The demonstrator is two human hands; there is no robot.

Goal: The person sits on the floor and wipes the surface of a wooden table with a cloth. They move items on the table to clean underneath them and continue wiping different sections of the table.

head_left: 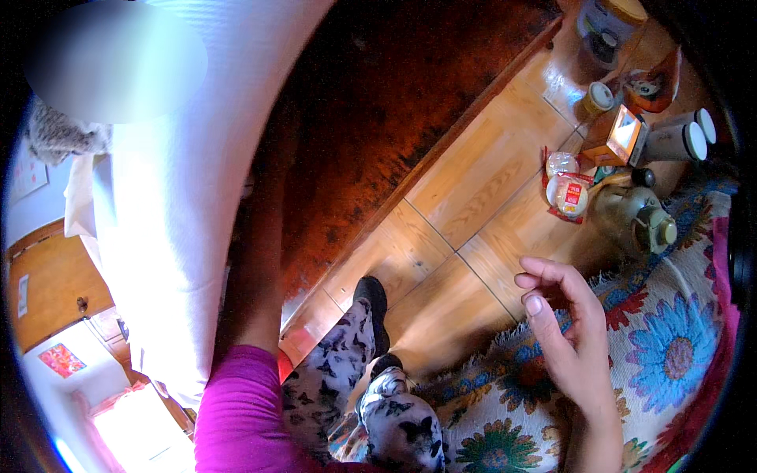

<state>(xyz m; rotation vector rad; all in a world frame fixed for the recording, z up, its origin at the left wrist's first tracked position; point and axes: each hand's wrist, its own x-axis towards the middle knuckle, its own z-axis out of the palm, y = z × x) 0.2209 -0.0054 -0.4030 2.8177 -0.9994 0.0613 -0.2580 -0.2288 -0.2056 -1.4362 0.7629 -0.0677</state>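
My right hand (569,331) is raised over a flower-patterned cover (670,363). Its fingers are loosely bent, the thumb stands apart from them, and nothing is held. From a magenta sleeve (244,402), my left forearm (256,307) reaches up into shadow. It runs between a large white cloth (189,205) and a dark red-brown wooden surface (378,102) with worn black patches. I cannot make out the left hand or its fingers there.
Wood-look floor tiles (465,181) lie past the wooden edge. Round wrapped packets (569,195), a box (613,135), a squat bottle (639,221), white-lidded containers (682,140) and a large jar (603,35) stand at the right. My patterned trouser legs (331,363) are below; a wooden door (59,284) is far left.
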